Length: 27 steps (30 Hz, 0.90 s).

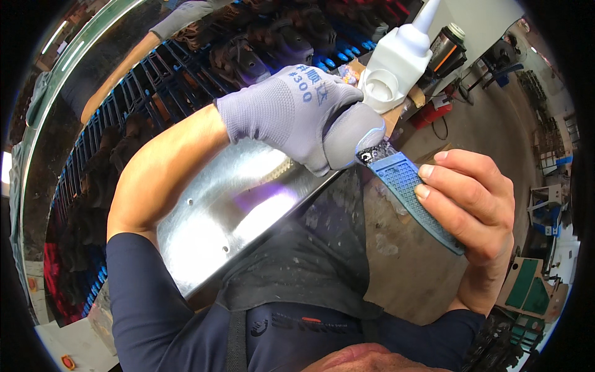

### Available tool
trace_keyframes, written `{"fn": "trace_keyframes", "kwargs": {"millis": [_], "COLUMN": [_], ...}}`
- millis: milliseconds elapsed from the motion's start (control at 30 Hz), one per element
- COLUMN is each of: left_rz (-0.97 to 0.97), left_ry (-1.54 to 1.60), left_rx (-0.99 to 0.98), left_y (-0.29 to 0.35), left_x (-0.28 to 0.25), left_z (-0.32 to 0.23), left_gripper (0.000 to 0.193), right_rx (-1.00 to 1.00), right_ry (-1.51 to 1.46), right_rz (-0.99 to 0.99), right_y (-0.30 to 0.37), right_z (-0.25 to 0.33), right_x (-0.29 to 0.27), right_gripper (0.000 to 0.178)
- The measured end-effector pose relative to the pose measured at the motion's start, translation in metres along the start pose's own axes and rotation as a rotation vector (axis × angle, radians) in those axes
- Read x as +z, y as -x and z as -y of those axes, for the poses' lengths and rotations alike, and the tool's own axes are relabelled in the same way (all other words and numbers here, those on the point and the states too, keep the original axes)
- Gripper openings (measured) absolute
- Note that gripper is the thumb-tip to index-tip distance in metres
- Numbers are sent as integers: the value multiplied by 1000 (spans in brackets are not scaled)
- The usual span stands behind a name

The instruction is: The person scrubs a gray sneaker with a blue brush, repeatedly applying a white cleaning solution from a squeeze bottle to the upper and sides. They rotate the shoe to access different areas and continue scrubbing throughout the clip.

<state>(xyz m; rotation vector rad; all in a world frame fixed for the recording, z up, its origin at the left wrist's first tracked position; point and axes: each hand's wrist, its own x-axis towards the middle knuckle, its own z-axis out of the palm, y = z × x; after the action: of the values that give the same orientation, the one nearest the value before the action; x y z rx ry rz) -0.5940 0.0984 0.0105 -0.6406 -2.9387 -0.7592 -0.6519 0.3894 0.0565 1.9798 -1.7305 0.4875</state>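
Observation:
My left hand [297,115] wears a grey knit glove with rubber-coated fingertips. Its fingers pinch the dark, glittery end of a blue textured sole piece [406,186]. My bare right hand [474,208] grips the same blue piece from the right side, thumb and fingers on its edge, holding it tilted in the air above my lap. Behind the gloved hand a white squeeze bottle [396,62] with a pointed nozzle stands upright.
A shiny metal work surface [229,211] lies under my left forearm. Beyond it runs a blue conveyor rack [155,99] carrying dark shoes. Another person's arm [133,59] reaches over the rack at the upper left. Concrete floor and boxes lie to the right.

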Motion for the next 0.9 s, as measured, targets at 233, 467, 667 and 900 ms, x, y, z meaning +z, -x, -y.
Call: {"fn": "trace_keyframes", "kwargs": {"millis": [233, 467, 667, 900], "left_rz": [-113, -500, -639, -712], "left_ry": [-155, 470, 1080, 1610], "left_rx": [160, -435, -417, -320], "left_y": [-9, 48, 124, 173], "left_x": [4, 57, 120, 122], "left_z": [99, 101, 114, 93], "left_gripper": [117, 86, 77, 83], "right_rx": [331, 1083, 1173, 1095], "right_ry": [-380, -862, -939, -965], "right_rz": [-38, -533, -793, -911], "right_y": [45, 109, 122, 113], "right_z": [-57, -61, -56, -46], "right_x": [35, 118, 172, 192], "right_gripper": [30, 17, 19, 19]}}
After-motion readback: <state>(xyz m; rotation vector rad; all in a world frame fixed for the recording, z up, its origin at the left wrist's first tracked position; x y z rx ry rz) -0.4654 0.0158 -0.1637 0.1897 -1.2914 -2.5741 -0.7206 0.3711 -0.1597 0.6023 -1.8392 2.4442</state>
